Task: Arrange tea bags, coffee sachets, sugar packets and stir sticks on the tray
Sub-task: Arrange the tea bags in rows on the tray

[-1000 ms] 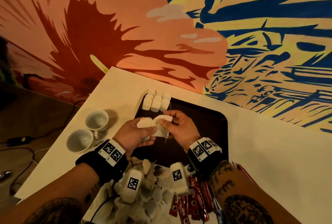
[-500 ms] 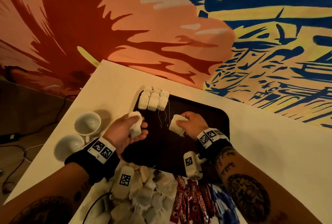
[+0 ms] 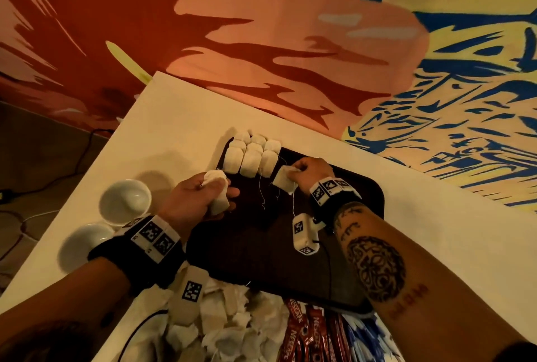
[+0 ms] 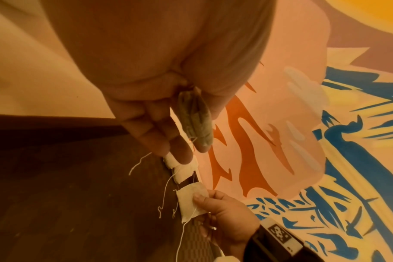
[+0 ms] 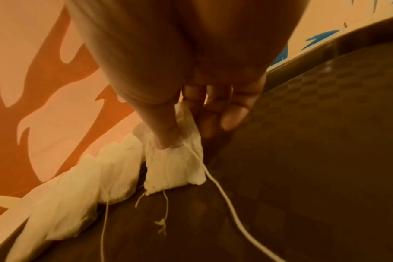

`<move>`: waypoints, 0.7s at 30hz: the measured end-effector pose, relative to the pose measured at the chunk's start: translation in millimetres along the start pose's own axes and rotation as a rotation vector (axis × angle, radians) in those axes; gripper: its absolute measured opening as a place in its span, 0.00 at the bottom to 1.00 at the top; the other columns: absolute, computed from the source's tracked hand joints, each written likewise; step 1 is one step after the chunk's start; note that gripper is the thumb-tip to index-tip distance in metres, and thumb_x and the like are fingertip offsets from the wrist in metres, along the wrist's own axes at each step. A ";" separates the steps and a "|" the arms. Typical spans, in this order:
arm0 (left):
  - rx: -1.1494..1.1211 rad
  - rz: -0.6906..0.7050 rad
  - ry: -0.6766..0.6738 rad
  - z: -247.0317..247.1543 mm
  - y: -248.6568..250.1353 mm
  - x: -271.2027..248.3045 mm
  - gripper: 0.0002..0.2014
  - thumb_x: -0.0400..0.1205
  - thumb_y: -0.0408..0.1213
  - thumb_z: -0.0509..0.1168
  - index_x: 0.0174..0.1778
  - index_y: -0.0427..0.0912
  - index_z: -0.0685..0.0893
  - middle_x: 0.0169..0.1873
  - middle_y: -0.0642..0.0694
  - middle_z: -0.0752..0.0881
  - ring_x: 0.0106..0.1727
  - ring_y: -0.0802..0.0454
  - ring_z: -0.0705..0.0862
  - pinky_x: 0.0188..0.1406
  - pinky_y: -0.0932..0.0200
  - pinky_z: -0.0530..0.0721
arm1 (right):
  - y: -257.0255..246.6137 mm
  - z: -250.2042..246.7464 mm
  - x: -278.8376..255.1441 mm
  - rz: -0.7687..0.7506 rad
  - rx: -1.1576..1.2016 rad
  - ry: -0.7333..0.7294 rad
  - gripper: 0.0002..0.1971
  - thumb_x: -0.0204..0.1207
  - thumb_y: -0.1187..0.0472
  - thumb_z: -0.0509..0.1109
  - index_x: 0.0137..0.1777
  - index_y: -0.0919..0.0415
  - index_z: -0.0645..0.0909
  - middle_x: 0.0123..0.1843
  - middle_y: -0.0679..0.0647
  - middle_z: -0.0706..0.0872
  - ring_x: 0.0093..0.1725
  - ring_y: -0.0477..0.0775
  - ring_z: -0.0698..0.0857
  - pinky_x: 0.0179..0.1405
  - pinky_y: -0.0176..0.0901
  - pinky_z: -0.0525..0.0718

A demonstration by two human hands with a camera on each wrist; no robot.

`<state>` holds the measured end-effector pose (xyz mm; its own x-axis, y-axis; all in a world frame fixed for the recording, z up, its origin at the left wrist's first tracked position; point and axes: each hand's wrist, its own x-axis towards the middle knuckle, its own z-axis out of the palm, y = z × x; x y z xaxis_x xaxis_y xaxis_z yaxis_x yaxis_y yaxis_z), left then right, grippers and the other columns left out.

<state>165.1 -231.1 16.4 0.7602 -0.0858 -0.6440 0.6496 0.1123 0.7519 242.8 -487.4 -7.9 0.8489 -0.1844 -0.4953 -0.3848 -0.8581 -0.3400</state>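
A dark tray (image 3: 357, 268) lies on the white table. Several white tea bags (image 3: 251, 158) stand in rows at its far left corner. My right hand (image 3: 309, 171) pinches one tea bag (image 3: 283, 180) by its top, just right of those rows and low over the tray (image 5: 303, 159); in the right wrist view this tea bag (image 5: 175, 170) touches the tray beside the row (image 5: 79, 195). My left hand (image 3: 197, 199) grips another tea bag (image 3: 218, 193) over the tray's left edge; it shows edge-on (image 4: 194, 118) in the left wrist view.
A heap of loose tea bags (image 3: 226, 329) lies at the table's near edge, with red coffee sachets (image 3: 308, 335) and blue-and-white packets (image 3: 360, 338) to its right. Two white cups (image 3: 125, 202) stand left of the tray. A painted wall rises behind the table.
The hands, together with two tea bags a second ago, have parted. The right hand carried its tea bag forward and down beside the rows; the left stayed at the tray's left edge.
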 end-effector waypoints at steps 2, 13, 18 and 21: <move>0.005 0.000 0.001 -2.0 0.1 3.2 0.09 0.88 0.41 0.62 0.59 0.43 0.83 0.49 0.45 0.93 0.46 0.46 0.92 0.53 0.46 0.88 | -3.2 -2.7 8.8 0.005 -0.008 0.027 0.08 0.78 0.50 0.74 0.52 0.51 0.88 0.54 0.52 0.90 0.49 0.53 0.84 0.47 0.40 0.77; 0.024 0.001 -0.007 -2.2 0.4 9.7 0.08 0.88 0.40 0.62 0.57 0.42 0.84 0.47 0.43 0.93 0.45 0.45 0.91 0.48 0.49 0.87 | -12.1 -11.4 35.9 -0.052 -0.097 0.099 0.14 0.76 0.49 0.75 0.57 0.55 0.86 0.58 0.54 0.88 0.58 0.57 0.84 0.50 0.39 0.74; 0.016 0.008 -0.017 1.9 0.0 8.7 0.08 0.87 0.39 0.62 0.56 0.41 0.84 0.47 0.42 0.93 0.42 0.47 0.91 0.43 0.53 0.89 | -14.7 -12.1 43.1 -0.089 -0.129 0.118 0.10 0.78 0.49 0.75 0.54 0.53 0.86 0.57 0.51 0.88 0.56 0.54 0.84 0.51 0.39 0.76; 0.007 0.000 -0.021 3.4 -1.5 7.1 0.09 0.87 0.40 0.62 0.56 0.41 0.85 0.47 0.42 0.93 0.43 0.48 0.92 0.42 0.55 0.90 | -14.3 -14.6 46.0 -0.097 -0.124 0.120 0.11 0.77 0.48 0.75 0.53 0.52 0.86 0.56 0.50 0.88 0.54 0.52 0.83 0.50 0.39 0.74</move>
<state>169.6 -235.3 11.2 0.7601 -0.1070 -0.6410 0.6497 0.1050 0.7529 292.6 -490.6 -14.1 0.9198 -0.1479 -0.3635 -0.2582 -0.9256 -0.2768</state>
